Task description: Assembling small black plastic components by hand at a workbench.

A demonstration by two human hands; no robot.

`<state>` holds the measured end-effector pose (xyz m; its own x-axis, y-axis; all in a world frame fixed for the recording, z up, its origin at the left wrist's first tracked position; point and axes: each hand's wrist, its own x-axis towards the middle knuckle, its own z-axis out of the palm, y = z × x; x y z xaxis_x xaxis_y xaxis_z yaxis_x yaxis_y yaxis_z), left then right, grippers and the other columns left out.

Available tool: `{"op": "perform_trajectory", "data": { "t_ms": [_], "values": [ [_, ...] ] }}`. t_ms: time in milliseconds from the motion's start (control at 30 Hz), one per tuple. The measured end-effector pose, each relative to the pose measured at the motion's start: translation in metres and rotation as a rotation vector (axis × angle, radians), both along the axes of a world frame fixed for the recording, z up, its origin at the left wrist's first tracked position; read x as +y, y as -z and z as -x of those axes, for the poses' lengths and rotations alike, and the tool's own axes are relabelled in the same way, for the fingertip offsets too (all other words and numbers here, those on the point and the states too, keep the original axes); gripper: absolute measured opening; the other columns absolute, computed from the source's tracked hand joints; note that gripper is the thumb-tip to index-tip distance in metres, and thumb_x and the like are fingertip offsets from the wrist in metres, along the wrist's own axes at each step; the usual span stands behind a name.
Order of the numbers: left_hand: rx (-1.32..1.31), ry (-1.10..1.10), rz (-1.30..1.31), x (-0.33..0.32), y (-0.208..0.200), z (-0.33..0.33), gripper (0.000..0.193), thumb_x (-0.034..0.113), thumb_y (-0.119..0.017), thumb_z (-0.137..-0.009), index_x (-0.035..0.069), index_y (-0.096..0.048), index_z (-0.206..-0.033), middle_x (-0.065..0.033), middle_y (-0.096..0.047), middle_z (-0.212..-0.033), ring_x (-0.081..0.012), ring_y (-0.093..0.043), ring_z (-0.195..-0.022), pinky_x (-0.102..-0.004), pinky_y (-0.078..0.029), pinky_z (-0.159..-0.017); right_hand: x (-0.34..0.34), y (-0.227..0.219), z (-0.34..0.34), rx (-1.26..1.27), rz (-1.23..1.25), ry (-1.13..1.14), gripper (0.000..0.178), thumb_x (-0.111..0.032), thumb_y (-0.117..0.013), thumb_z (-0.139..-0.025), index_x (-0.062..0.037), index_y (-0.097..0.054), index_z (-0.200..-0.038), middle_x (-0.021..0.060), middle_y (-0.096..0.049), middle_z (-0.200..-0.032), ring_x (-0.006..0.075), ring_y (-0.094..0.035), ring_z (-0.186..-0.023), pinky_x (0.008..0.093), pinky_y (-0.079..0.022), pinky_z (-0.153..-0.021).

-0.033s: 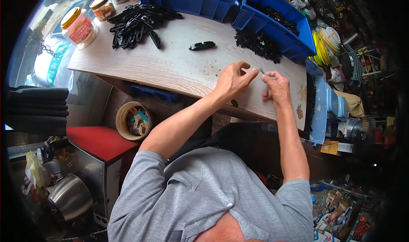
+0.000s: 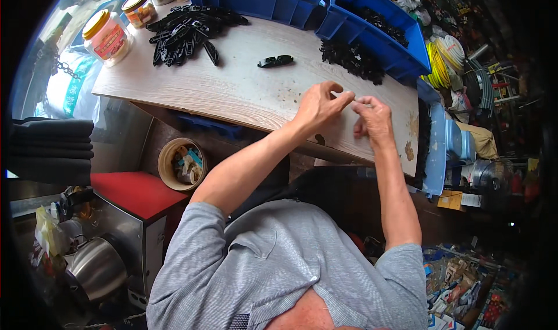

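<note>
My left hand (image 2: 319, 104) is above the right half of the pale table, thumb and forefinger pinched together. My right hand (image 2: 374, 118) meets it from the right, its fingers bent and its fingertips almost against the left thumb tip. Whatever sits between the fingertips is too small and too covered to make out. Beyond my hands, a single black, elongated plastic part (image 2: 275, 61) lies alone on the tabletop. Farther left is a heap of similar black parts (image 2: 180, 36). A pile of small black pieces (image 2: 351, 61) lies beyond my right hand.
Blue bins (image 2: 372, 36) with black pieces line the table's (image 2: 232, 94) far side. Jars (image 2: 107, 36) stand at its far left corner. Below the left edge are a waste bucket (image 2: 182, 164) and a red-topped cabinet (image 2: 136, 193). A light blue crate (image 2: 435, 150) adjoins the right end.
My right hand has shifted slightly left, closing the gap to my left fingertips. The small, dark, coil-like piece that showed between them is now mostly hidden.
</note>
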<state>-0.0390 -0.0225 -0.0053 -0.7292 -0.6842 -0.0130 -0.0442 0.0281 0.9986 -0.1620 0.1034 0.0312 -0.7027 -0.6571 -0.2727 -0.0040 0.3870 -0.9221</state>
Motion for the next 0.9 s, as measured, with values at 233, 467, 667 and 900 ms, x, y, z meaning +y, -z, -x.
{"op": "perform_trajectory", "data": {
  "t_ms": [233,467,667,900],
  "values": [
    [0.208,0.226,-0.579,-0.011,-0.006,-0.019,0.017,0.011,-0.064,-0.089,-0.005,-0.063,-0.092,-0.0096,-0.065,-0.078,-0.0129,-0.062,-0.065,-0.0255,-0.054,-0.058,0.001,0.008,-0.023,-0.071,0.234,-0.13,0.019,-0.011,-0.072,-0.086,-0.0019,-0.062,-0.1,0.002,-0.06,-0.062,0.0097,-0.051,-0.043,0.0259,-0.044,-0.041],
    [0.328,0.162,-0.754,-0.004,-0.01,-0.032,0.012,0.007,-0.062,-0.09,-0.003,-0.061,-0.097,-0.0107,-0.066,-0.082,-0.0159,-0.066,-0.069,-0.0268,-0.058,-0.063,-0.003,0.014,-0.039,-0.083,0.383,-0.099,0.022,-0.01,-0.073,-0.086,-0.0031,-0.062,-0.103,0.002,-0.058,-0.06,0.0104,-0.052,-0.046,0.0269,-0.047,-0.045],
    [0.31,0.199,-0.661,-0.004,-0.003,-0.032,0.015,0.011,-0.064,-0.09,-0.002,-0.063,-0.098,-0.0088,-0.067,-0.083,-0.0156,-0.066,-0.07,-0.028,-0.056,-0.062,-0.004,0.016,-0.041,-0.128,0.42,-0.071,0.021,-0.014,-0.076,-0.086,-0.0041,-0.064,-0.1,0.0003,-0.054,-0.057,0.0107,-0.054,-0.047,0.0274,-0.048,-0.046],
    [-0.192,-0.649,1.083,-0.07,0.003,-0.054,0.032,0.019,-0.072,-0.081,0.007,-0.067,-0.11,-0.011,-0.068,-0.109,-0.0307,-0.059,-0.107,-0.0439,-0.046,-0.091,-0.004,0.019,-0.041,-0.162,0.483,-0.034,0.015,-0.02,-0.072,-0.089,-0.0091,-0.063,-0.095,0.0012,-0.047,-0.048,0.0174,-0.058,-0.046,0.0335,-0.054,-0.047]
  ]
}}
